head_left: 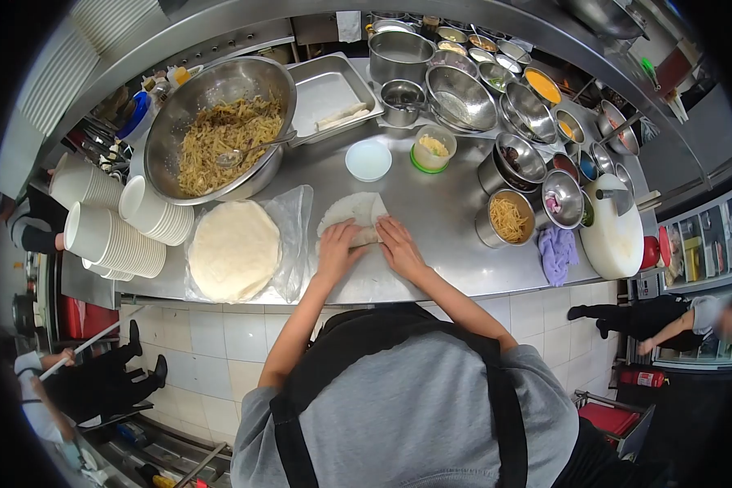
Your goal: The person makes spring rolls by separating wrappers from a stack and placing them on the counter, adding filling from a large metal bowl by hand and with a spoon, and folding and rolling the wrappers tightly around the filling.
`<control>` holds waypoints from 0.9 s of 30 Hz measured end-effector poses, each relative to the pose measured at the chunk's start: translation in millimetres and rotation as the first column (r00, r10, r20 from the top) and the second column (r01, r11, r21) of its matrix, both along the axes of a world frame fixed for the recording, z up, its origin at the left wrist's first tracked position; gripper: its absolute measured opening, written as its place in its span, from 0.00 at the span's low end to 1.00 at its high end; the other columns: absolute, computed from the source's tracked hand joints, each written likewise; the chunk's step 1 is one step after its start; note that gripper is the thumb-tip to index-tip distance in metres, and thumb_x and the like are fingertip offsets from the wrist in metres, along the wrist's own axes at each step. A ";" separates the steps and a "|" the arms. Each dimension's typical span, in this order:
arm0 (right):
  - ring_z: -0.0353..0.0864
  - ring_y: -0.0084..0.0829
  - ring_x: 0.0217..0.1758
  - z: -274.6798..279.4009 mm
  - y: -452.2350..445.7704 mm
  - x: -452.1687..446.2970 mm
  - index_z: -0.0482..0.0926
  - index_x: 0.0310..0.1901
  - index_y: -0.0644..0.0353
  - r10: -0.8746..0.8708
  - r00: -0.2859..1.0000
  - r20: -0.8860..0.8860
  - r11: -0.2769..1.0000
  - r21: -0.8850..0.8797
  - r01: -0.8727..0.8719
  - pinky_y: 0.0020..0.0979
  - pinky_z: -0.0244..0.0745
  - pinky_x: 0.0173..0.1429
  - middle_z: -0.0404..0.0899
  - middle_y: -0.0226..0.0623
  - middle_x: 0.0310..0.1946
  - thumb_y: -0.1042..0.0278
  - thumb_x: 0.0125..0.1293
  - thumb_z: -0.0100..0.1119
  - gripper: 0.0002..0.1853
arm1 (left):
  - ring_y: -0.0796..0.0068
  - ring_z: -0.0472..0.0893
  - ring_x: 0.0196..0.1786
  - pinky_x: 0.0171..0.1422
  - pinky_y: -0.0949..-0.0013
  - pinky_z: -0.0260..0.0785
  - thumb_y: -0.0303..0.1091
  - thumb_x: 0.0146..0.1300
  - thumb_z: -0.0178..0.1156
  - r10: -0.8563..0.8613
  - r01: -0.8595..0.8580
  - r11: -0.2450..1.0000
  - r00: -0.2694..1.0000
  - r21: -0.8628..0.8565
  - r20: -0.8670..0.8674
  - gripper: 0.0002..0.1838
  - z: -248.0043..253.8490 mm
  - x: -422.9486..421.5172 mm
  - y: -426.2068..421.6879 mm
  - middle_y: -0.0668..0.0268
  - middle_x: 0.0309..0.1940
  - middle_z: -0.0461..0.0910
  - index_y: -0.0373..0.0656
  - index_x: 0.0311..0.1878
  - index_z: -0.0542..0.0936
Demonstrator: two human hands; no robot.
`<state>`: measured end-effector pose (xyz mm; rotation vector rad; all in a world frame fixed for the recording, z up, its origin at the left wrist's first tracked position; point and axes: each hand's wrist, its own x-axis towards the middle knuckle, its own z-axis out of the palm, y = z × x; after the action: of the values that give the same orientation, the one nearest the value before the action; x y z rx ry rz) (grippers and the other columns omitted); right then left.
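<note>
A thin pale wrapper (366, 209) lies on the steel counter, with its near part folded over. My left hand (338, 248) rests on the left of the fold, my right hand (401, 248) on its right; both have fingers pressed on the wrapper. To the left, a stack of round wrappers (234, 250) sits on a plastic bag (295, 220). Behind it stands a large steel bowl (159, 154) of shredded filling (220, 146) with a spoon in it. Pale rolls (342, 116) lie in a metal tray (313, 85). A small white bowl (368, 160) stands beyond my hands.
Stacked white tubs (114, 240) stand at the far left. Steel bowls and pots, a pot of yellow strips (508, 218), a purple cloth (556, 254) and a white board (614, 236) fill the right. Other people stand at both sides.
</note>
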<state>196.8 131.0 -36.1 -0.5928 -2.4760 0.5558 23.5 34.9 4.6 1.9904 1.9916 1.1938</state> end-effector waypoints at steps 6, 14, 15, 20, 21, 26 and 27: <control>0.61 0.44 0.70 6.1 -2.2 1.7 0.68 0.62 0.66 -0.017 0.998 0.055 1.000 0.011 0.016 0.44 0.56 0.72 0.66 0.47 0.64 0.74 0.61 0.54 0.25 | 0.58 0.72 0.53 0.58 0.58 0.62 0.24 0.45 0.63 0.079 -0.096 0.993 0.971 -0.068 -0.224 0.22 -24.4 -22.0 -39.3 0.61 0.48 0.74 0.44 0.48 0.76; 0.63 0.46 0.68 4.4 1.3 1.8 0.68 0.61 0.65 -0.001 0.999 0.039 1.000 0.024 0.000 0.46 0.57 0.70 0.67 0.46 0.63 0.74 0.60 0.55 0.25 | 0.66 0.74 0.47 0.55 0.63 0.62 0.24 0.49 0.57 0.199 -0.143 0.977 0.871 0.156 -0.449 0.20 -16.3 -22.8 -32.1 0.64 0.39 0.76 0.48 0.49 0.77; 0.63 0.46 0.68 4.1 1.0 2.0 0.68 0.61 0.65 -0.001 0.999 0.038 1.000 0.022 0.000 0.46 0.57 0.71 0.67 0.46 0.63 0.74 0.61 0.55 0.25 | 0.67 0.75 0.46 0.53 0.63 0.63 0.25 0.50 0.58 0.233 -0.213 0.972 0.879 0.094 -0.416 0.21 -16.5 -20.1 -32.6 0.65 0.38 0.76 0.48 0.50 0.76; 0.63 0.45 0.68 2.9 1.2 2.0 0.68 0.61 0.65 -0.005 0.999 0.045 0.999 0.031 0.004 0.45 0.57 0.71 0.66 0.45 0.63 0.73 0.61 0.55 0.25 | 0.65 0.78 0.39 0.40 0.60 0.65 0.28 0.54 0.60 0.370 -0.400 0.849 0.917 -0.345 -0.151 0.22 -20.9 -16.3 -37.6 0.63 0.39 0.78 0.47 0.54 0.72; 0.63 0.45 0.68 4.5 1.2 2.0 0.69 0.60 0.65 -0.001 0.999 0.040 0.999 0.038 0.000 0.45 0.58 0.71 0.67 0.46 0.63 0.74 0.60 0.55 0.24 | 0.63 0.79 0.40 0.40 0.59 0.66 0.27 0.55 0.60 0.370 -0.379 0.871 0.925 -0.313 -0.089 0.23 -21.6 -16.0 -38.0 0.62 0.39 0.79 0.46 0.56 0.71; 0.62 0.45 0.69 3.3 2.4 2.5 0.68 0.61 0.64 0.013 0.999 0.034 1.000 0.025 -0.014 0.45 0.57 0.71 0.66 0.45 0.64 0.74 0.60 0.55 0.25 | 0.60 0.82 0.43 0.46 0.62 0.72 0.23 0.58 0.60 0.377 -0.389 0.920 0.913 0.052 0.154 0.26 -26.3 -4.7 -34.1 0.55 0.42 0.81 0.42 0.60 0.66; 0.63 0.44 0.68 4.3 2.1 2.6 0.69 0.61 0.65 0.010 0.999 0.036 0.999 0.037 -0.011 0.45 0.57 0.71 0.67 0.45 0.63 0.75 0.60 0.55 0.25 | 0.61 0.81 0.45 0.48 0.64 0.72 0.23 0.59 0.60 0.368 -0.390 0.921 0.878 0.012 0.305 0.26 -28.2 -0.8 -33.6 0.55 0.44 0.81 0.41 0.61 0.66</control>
<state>199.4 133.1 -31.8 -0.5805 -2.5183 0.5063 22.7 1.3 -23.6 1.3660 2.2611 1.5563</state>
